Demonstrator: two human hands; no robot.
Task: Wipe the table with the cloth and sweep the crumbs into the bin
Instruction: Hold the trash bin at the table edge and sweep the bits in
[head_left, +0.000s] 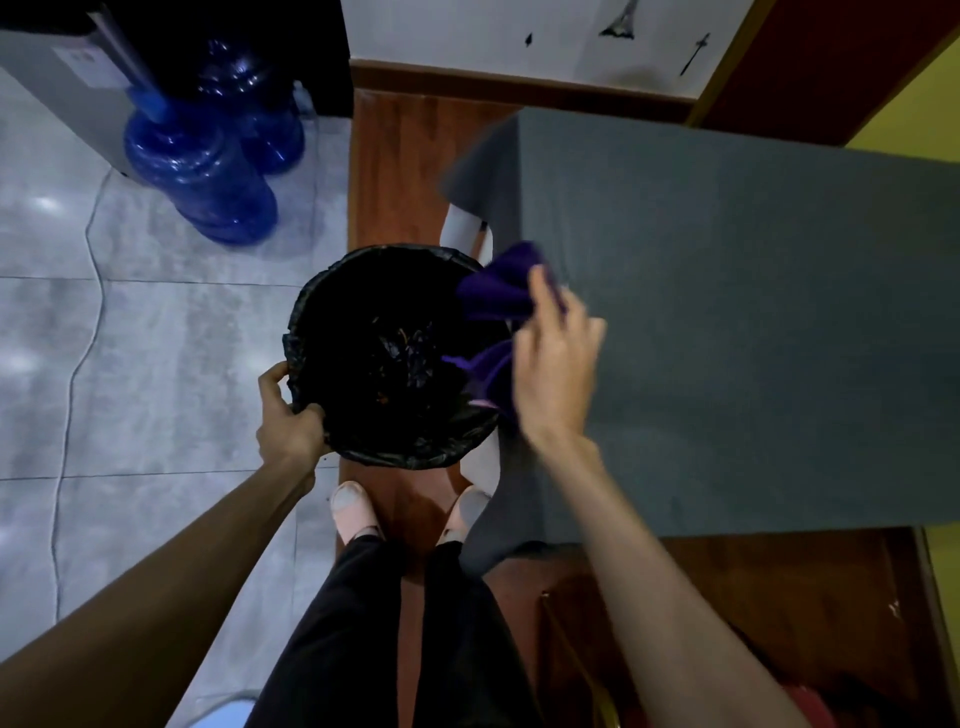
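Your right hand (558, 358) grips the purple cloth (501, 293) at the table (753, 312) edge, bunched just beyond your fingers over the bin (332, 312). Your left hand (288, 421) clutches the bin's rim.

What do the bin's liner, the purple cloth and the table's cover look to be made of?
Bin liner: thin black plastic, glossy and crinkled at the rim. Purple cloth: soft, matte fabric, possibly microfibre, folding limply. Table cover: grey matte sheet, maybe felt or woven fabric, draping over the corner.

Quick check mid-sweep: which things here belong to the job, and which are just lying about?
Job: purple cloth in right hand; round bin with black liner, rim gripped by left hand; grey-covered table.
Lying about: two blue plastic water jugs; white floor cable.
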